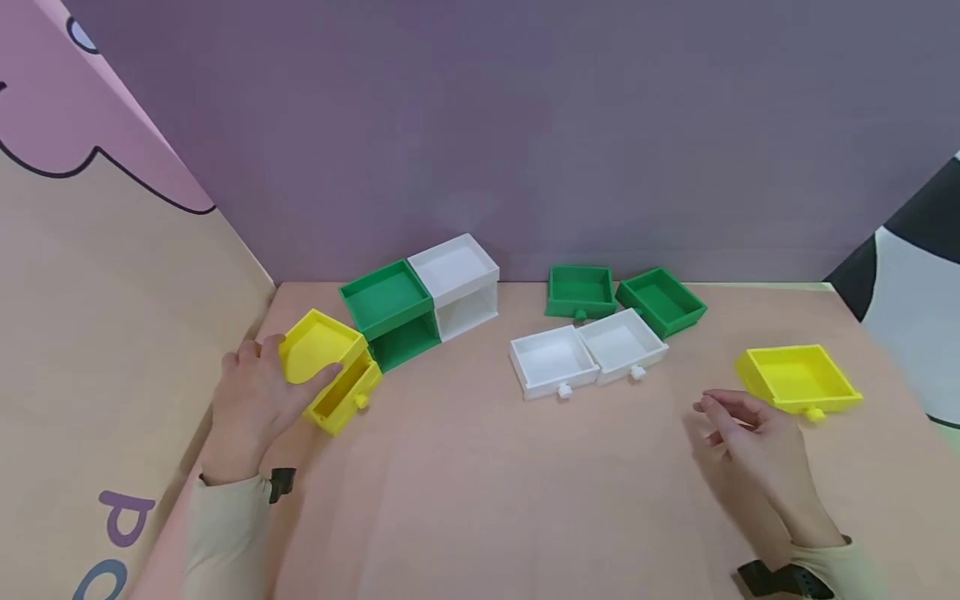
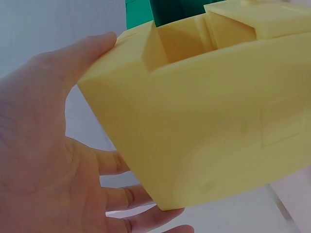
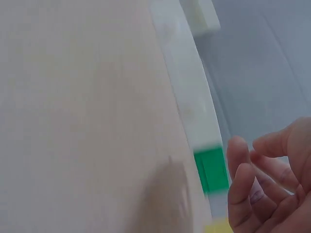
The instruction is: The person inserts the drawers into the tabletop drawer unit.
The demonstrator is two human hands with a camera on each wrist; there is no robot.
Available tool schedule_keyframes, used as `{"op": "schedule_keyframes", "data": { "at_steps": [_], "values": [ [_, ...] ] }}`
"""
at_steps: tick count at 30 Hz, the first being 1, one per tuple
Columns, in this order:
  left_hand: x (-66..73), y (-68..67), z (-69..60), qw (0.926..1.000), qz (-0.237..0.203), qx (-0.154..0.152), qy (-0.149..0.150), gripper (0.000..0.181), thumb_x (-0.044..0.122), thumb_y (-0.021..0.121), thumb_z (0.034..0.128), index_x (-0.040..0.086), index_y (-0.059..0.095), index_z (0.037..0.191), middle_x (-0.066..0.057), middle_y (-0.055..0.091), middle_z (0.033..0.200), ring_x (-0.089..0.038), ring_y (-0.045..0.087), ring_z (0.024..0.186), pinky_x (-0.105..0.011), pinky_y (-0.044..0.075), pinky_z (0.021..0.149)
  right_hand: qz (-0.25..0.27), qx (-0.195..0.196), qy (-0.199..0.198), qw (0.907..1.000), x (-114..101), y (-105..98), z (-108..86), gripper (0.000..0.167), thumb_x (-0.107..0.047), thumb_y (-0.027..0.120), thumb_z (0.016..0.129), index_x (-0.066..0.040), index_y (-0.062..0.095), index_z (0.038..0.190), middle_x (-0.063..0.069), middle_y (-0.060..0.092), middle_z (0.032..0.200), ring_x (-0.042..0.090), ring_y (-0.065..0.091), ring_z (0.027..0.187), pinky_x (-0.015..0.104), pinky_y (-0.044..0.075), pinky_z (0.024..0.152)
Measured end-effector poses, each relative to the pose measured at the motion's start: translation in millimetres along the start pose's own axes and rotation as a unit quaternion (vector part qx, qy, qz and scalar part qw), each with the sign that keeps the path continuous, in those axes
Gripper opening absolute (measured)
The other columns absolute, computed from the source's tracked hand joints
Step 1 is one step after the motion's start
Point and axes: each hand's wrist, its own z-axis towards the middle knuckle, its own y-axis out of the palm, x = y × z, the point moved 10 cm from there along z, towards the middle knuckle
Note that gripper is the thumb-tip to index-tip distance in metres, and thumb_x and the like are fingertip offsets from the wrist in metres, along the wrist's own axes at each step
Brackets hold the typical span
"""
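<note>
My left hand (image 1: 251, 408) holds a small yellow cabinet (image 1: 315, 337) at the table's left, thumb on one side and fingers on the other. A knobbed yellow drawer (image 1: 352, 402) sits partly pulled out in its lower opening. In the left wrist view the cabinet (image 2: 194, 121) fills most of the picture, with the left hand (image 2: 58, 126) around one end. Above the table on the right is my right hand (image 1: 757, 450), fingers loosely bent and nothing visible in them. Closest to it lies a loose yellow drawer (image 1: 798, 375).
A green cabinet (image 1: 386, 296) and a white cabinet (image 1: 457, 267), their lower openings vacant, stand beside the yellow one near the back wall. Loose green drawers (image 1: 581, 287) (image 1: 662, 300) and white drawers (image 1: 553, 360) (image 1: 622, 340) lie right of centre.
</note>
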Motion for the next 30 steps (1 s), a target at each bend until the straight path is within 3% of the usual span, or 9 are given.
{"op": "schedule_keyframes", "data": {
  "at_steps": [2,4,9,12,20,28,30],
  "values": [
    [-5.8,-0.8,-4.8,1.0,-0.002,0.002,-0.007,0.105,0.077,0.057,0.0934,-0.01,0.042,0.15,-0.041,0.049,0.136,-0.057,0.044,0.118,-0.064,0.051,0.082,-0.002,0.018,0.025,0.9995,18,-16,4.5,0.059,-0.046,0.055,0.11,0.001,0.059,0.146,-0.031,0.065,0.098,0.009,0.071,0.073,0.022,0.06,0.064],
    [-9.7,-2.4,-8.1,0.9999,-0.002,0.006,-0.011,0.105,0.077,0.057,0.0931,-0.01,0.043,0.149,-0.04,0.049,0.135,-0.056,0.044,0.115,-0.063,0.051,0.08,-0.006,0.043,0.058,0.9973,36,-33,9.3,0.062,-0.048,0.055,0.109,0.001,0.058,0.148,-0.03,0.062,0.095,0.007,0.07,0.071,0.022,0.06,0.062],
    [-10.8,-4.1,-11.2,0.9997,-0.007,0.02,-0.007,0.104,0.076,0.06,0.0921,-0.011,0.046,0.146,-0.038,0.054,0.127,-0.053,0.047,0.107,-0.057,0.05,0.073,-0.002,0.115,0.179,0.9771,82,-76,12.0,0.068,-0.047,0.05,0.109,-0.005,0.043,0.161,-0.006,0.062,0.112,0.0,0.064,0.063,0.019,0.056,0.057],
    [-6.6,-3.4,-9.4,0.9997,-0.009,0.024,-0.002,0.101,0.074,0.061,0.0924,-0.011,0.047,0.145,-0.037,0.055,0.124,-0.052,0.048,0.105,-0.056,0.05,0.073,0.02,0.142,0.229,0.9628,103,-90,8.8,0.07,-0.045,0.05,0.108,-0.01,0.033,0.167,-0.003,0.058,0.113,-0.001,0.062,0.059,0.019,0.055,0.054],
    [9.5,-4.0,1.2,0.9993,0.006,0.031,0.02,0.098,0.071,0.063,0.0927,-0.011,0.047,0.144,-0.04,0.054,0.13,-0.056,0.049,0.11,-0.06,0.051,0.08,0.08,0.147,0.295,0.9408,133,-88,2.4,0.073,-0.038,0.055,0.108,-0.011,0.026,0.169,-0.009,0.053,0.099,0.007,0.064,0.057,0.018,0.053,0.05],
    [3.1,-6.1,-1.0,0.9992,0.01,0.037,0.01,0.096,0.07,0.064,0.0924,-0.011,0.049,0.142,-0.038,0.055,0.127,-0.054,0.05,0.107,-0.057,0.05,0.077,0.109,0.146,0.283,0.9416,148,-81,11.9,0.071,-0.045,0.057,0.108,-0.018,0.031,0.168,-0.035,0.047,0.073,0.003,0.067,0.057,0.015,0.055,0.055],
    [0.5,-5.0,-2.0,0.9993,0.011,0.035,0.005,0.096,0.07,0.064,0.0923,-0.01,0.049,0.143,-0.038,0.055,0.128,-0.054,0.05,0.107,-0.057,0.051,0.078,0.127,0.15,0.286,0.9379,147,-79,12.5,0.057,-0.045,0.058,0.107,-0.031,0.043,0.16,-0.036,0.049,0.073,0.005,0.068,0.058,0.015,0.055,0.054]
  ]
}}
